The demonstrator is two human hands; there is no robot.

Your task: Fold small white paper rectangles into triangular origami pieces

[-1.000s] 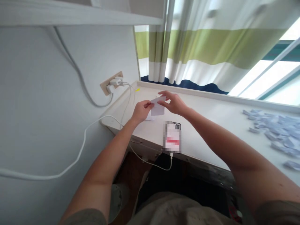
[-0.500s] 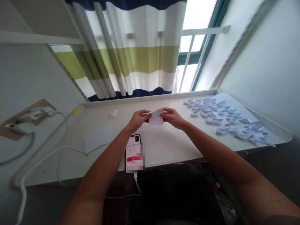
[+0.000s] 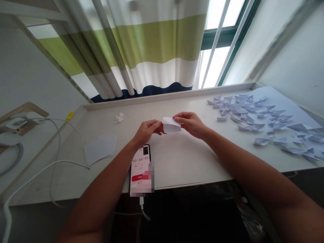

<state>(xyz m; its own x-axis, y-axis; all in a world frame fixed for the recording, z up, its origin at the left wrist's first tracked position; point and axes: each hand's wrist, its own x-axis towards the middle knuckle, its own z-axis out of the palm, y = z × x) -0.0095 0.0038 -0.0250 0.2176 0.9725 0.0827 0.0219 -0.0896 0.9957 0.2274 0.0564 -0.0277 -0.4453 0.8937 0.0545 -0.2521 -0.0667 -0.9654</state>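
A small folded piece of white paper [image 3: 172, 125] is held up above the middle of the desk, a crease running across it. My right hand [image 3: 191, 124] pinches it at the upper right corner between thumb and fingers. At its left edge is my left hand [image 3: 149, 131], with the thumb on the near side and fingertips partly hidden behind the sheet. Many folded paper boats [image 3: 251, 127] lie in a spread on the right side of the desk. Loose white sheets [image 3: 100, 150] rest at the left.
A phone [image 3: 140, 172] showing a running timer lies by the front edge under my left forearm, with a cable plugged in. Crumpled white bits [image 3: 119, 117] sit at the back left. White cables [image 3: 54, 162] cross the left side from a socket. A curtain [image 3: 157, 44] hangs behind the desk.
The folded paper has turned in my hands and now shows a crease across its face. My view has tilted downward, so the desk and boats appear larger.
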